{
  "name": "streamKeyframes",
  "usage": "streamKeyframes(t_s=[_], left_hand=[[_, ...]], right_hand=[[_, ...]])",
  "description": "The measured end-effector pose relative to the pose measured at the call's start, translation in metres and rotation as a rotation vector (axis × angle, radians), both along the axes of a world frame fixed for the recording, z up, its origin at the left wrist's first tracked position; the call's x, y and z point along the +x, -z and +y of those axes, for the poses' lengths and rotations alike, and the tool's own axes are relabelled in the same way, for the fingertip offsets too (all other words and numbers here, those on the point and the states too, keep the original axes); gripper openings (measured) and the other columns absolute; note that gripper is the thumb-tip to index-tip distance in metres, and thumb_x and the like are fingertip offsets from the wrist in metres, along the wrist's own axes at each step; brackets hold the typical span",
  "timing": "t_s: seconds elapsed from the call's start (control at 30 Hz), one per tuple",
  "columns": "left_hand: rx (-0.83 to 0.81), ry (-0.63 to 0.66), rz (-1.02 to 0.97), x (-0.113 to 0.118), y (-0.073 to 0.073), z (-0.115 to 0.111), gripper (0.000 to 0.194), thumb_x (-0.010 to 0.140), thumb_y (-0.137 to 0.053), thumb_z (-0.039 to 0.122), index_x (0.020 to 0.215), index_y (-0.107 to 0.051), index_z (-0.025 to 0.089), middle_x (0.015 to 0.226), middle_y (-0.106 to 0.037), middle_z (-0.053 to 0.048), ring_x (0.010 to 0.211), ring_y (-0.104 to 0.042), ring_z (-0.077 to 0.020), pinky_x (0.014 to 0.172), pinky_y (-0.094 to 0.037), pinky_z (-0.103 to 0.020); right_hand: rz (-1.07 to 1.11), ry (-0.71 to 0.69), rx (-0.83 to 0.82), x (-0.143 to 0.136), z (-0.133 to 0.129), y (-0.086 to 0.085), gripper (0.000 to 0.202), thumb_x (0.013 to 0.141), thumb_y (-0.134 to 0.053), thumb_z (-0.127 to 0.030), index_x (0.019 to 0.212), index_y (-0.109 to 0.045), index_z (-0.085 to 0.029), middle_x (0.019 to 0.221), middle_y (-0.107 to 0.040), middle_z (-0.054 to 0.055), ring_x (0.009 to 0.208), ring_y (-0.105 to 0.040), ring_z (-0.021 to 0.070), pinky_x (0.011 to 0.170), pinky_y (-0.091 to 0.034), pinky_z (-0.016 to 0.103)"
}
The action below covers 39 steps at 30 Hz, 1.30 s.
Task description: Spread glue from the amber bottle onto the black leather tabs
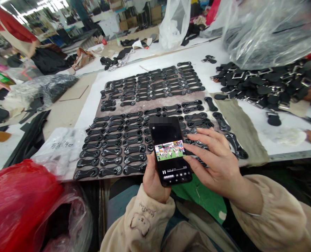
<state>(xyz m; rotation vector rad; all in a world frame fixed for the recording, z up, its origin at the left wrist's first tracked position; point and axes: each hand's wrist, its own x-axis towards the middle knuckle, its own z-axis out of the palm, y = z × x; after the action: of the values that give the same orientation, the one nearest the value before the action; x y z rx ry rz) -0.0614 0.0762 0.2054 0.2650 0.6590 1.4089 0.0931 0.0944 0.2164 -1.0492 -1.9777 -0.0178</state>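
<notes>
A black phone [168, 136] is held tilted over the near edge of the worktable, its screen showing a video of people on a green field. My left hand [155, 178] is wrapped round the phone's lower left side and back. At the phone's right edge, my right hand [215, 162] has its fingers spread, thumb and fingertips close to the screen; whether they touch it cannot be made out. Behind the phone, rows of glossy black strap pieces [112, 151] lie on a brownish board [145, 105].
A pile of black straps with metal buckles [263, 82] lies at the right, under clear plastic [263, 35]. A red plastic bag [21, 203] is at the lower left. A white marked bag [59, 145] lies left of the board. Black fabric and a white bag [173, 24] stand further back.
</notes>
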Motion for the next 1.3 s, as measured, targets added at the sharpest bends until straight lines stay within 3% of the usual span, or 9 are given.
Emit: streamKeyframes(t_s=[1.3], left_hand=[[0.012,0.002,0.002,0.0016,-0.0001,-0.0003,0.047,0.098,-0.036,0.048,0.113,-0.069,0.018,0.110,-0.072,-0.011,0.108,-0.065,-0.0283,0.105,-0.043,-0.047]], right_hand=[[-0.002,-0.011,0.003,-0.0002,-0.0008,0.0004,0.027,0.082,-0.068,-0.016,0.109,-0.067,-0.016,0.118,-0.064,0.013,0.121,-0.052,0.0337,0.104,-0.041,0.061]])
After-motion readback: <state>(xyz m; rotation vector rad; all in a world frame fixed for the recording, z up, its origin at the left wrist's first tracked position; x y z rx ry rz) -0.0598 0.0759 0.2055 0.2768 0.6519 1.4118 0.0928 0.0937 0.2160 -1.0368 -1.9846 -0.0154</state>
